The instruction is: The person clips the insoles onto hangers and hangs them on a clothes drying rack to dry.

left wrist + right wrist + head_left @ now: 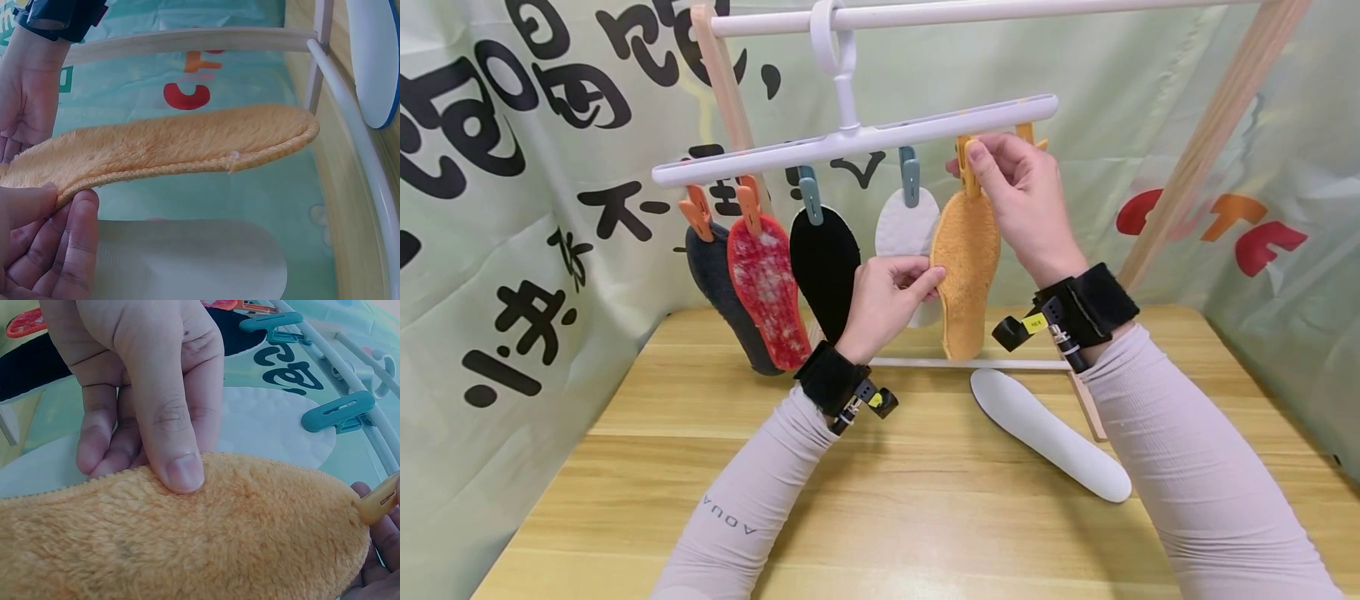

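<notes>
A fuzzy orange insole (967, 275) hangs upright beneath the right part of a white hanger (760, 158). My left hand (886, 300) pinches its left edge between thumb and fingers, seen closely in the left wrist view. At the insole's top, my right hand (1033, 204) pinches a yellow clothespin (967, 171). The right wrist view shows that clothespin's tip over the insole's end; the rest is cut off by the frame. Behind my left hand, a white insole (906, 221) hangs from a blue-grey clothespin (910, 177), its middle partly hidden.
Further left hang a black insole (823, 267), a red-and-white one (766, 292) and a dark grey one (718, 287), all clipped. Another yellow clothespin (1025, 132) is behind my right hand. A loose white insole (1052, 437) lies on the wooden table (887, 500). The rack's top bar (1000, 12) carries the hanger.
</notes>
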Motion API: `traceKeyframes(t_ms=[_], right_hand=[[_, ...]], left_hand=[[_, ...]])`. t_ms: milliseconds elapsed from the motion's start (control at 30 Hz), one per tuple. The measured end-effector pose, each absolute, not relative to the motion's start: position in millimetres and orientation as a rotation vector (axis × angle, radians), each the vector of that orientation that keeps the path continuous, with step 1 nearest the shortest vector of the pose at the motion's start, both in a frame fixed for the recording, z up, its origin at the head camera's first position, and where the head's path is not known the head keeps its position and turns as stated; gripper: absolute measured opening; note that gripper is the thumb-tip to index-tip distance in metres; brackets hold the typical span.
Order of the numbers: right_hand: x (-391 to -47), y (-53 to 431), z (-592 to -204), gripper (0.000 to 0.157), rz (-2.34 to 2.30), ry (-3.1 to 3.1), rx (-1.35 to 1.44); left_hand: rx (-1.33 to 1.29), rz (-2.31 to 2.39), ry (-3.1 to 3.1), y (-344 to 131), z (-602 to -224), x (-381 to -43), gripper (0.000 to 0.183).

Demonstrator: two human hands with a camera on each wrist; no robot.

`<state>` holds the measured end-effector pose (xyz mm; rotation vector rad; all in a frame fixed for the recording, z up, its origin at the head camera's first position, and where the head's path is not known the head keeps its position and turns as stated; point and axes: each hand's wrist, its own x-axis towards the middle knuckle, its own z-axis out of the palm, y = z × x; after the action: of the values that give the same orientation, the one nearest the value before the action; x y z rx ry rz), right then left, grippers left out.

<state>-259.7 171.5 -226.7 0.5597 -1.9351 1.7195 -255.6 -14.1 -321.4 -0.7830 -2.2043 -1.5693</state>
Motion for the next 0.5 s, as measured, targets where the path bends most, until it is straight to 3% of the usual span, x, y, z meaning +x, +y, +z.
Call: traceKeyframes(t_ms=[500], right_hand=[[-258.0,168.5,-228.3,0.028,1.713,-1.95,0.538]], left_hand=[[-0.771,-1.578,-2.179,-12.6,-319.9,-255.0,0.016]])
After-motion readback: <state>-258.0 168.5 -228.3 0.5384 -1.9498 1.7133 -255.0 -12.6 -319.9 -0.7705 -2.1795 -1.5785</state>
